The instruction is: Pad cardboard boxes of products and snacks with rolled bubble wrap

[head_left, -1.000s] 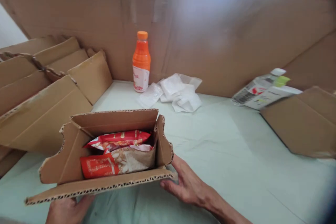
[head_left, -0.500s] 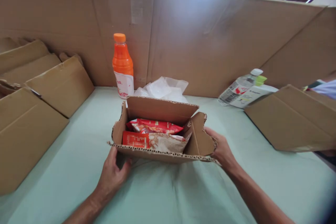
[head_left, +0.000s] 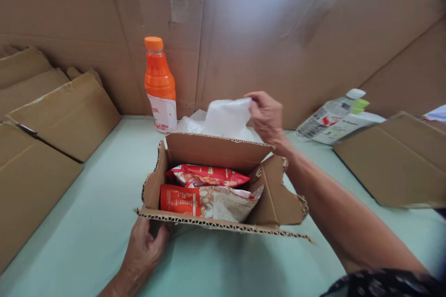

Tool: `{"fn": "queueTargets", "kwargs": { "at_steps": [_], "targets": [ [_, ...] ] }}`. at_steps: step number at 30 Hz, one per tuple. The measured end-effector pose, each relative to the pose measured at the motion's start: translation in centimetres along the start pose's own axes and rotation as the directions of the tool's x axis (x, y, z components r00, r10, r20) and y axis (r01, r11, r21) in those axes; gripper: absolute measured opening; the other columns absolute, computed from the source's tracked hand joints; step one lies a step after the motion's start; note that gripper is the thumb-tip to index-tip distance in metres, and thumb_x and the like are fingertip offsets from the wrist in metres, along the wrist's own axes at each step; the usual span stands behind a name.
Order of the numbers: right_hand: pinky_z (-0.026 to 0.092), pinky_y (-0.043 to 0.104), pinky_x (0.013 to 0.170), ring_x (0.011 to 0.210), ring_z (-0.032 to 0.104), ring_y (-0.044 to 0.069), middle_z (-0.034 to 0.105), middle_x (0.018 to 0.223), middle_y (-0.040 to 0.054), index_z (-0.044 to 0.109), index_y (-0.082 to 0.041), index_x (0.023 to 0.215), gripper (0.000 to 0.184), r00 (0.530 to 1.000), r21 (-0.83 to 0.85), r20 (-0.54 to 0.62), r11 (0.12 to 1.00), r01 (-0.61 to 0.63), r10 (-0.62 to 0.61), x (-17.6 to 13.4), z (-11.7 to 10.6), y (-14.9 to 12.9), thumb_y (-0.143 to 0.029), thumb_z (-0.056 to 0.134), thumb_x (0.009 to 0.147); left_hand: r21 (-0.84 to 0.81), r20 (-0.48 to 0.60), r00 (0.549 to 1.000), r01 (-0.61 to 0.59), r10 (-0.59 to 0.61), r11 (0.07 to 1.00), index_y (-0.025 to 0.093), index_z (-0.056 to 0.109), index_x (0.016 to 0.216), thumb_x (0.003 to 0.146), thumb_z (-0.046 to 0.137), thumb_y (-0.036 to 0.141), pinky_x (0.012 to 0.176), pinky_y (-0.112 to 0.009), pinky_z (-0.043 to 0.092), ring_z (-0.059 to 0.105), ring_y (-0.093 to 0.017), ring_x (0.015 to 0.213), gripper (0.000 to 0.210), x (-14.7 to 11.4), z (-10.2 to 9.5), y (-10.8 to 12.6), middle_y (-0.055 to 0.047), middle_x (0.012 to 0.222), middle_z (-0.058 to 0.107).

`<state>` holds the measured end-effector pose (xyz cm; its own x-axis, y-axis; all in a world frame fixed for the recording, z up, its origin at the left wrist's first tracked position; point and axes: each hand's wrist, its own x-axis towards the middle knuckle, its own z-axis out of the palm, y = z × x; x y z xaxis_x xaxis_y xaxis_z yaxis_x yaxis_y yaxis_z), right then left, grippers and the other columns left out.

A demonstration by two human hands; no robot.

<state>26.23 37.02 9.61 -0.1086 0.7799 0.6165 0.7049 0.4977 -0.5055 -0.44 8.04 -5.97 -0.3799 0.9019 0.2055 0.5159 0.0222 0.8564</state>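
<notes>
An open cardboard box [head_left: 220, 149] stands on the cloth in front of me. Inside lie a red snack packet [head_left: 212, 175] and, nearer me, a red and beige packet [head_left: 209, 203]. My left hand [head_left: 144, 243] is closed on the box's lower front left corner; some of its fingers are hidden beneath the front flap. Reaching past the box's right side, my right hand [head_left: 267, 115] pinches the upper right edge of a translucent white plastic sheet [head_left: 228, 116]. That sheet is partly raised above a crumpled pile of clear bubble wrap [head_left: 190, 123] behind the box.
An orange drink bottle [head_left: 160, 88] stands at the back left. A clear bottle [head_left: 327, 115] leans on a white packet [head_left: 348, 129] at the right, beside another cardboard box [head_left: 393, 162]. Folded cardboard boxes [head_left: 66, 116] fill the left, with a cardboard wall [head_left: 265, 46] behind.
My right hand has left the box's right side, moved up and forward, and taken hold of the plastic sheet, lifting its edge. The left hand stays at the box. The view tilts down.
</notes>
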Motion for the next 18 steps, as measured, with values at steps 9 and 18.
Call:
{"fn": "queueTargets", "kwargs": {
  "at_steps": [9, 18],
  "targets": [
    [0.040, 0.027, 0.042, 0.045, 0.049, 0.014, 0.054, 0.051, -0.0009, 0.062, -0.020, 0.067, 0.036, 0.826, -0.087, -0.008, 0.822, -0.563, 0.564, -16.2, -15.7, 5.7, -0.056, 0.065, 0.068, -0.033, 0.080, 0.997, 0.007, -0.004, 0.999, 0.019, 0.058, 0.095, 0.075, 0.059, 0.046, 0.041, -0.024, 0.038, 0.050, -0.015, 0.052, 0.034, 0.8, -0.9, 2.2, 0.000, 0.069, 0.060],
    [0.052, 0.034, 0.068, 0.077, 0.064, 0.021, 0.072, 0.095, 0.0092, 0.071, -0.021, 0.106, 0.034, 0.877, -0.227, 0.152, 0.880, -0.418, 0.456, -22.8, -17.7, 1.3, -0.041, 0.058, 0.083, -0.133, 0.156, 0.984, 0.111, -0.089, 0.985, 0.017, 0.057, 0.110, 0.073, 0.066, 0.048, 0.068, -0.031, 0.050, 0.062, -0.023, 0.081, 0.049, 0.9, -1.3, 2.3, -0.006, 0.090, 0.068]
  ]
}}
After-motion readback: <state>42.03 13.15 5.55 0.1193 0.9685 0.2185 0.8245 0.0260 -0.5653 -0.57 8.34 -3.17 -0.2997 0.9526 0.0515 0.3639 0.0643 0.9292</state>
